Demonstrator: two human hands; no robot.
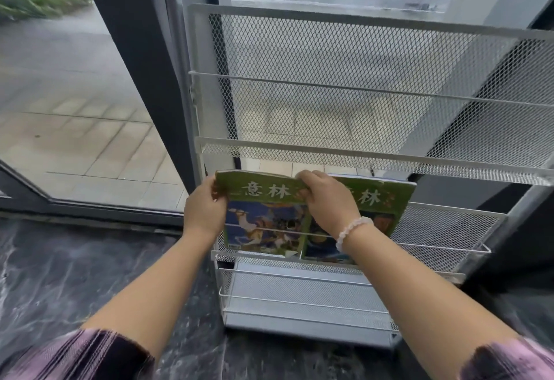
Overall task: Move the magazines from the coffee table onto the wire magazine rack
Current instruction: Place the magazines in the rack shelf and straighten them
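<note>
Now the person is standing at the wire magazine rack [359, 58], setting a green-topped magazine [263, 217] into a lower pocket beside a second magazine [377, 199] already sitting there. The left hand [205, 210] is pinching the near copy's top left corner, while the right hand [325, 199], wearing a bead bracelet [352, 231], is curling over its top edge; both grips are closing on that copy. It is looking thin, light and floppy, so holding the top edge at two points is keeping it flat.
</note>
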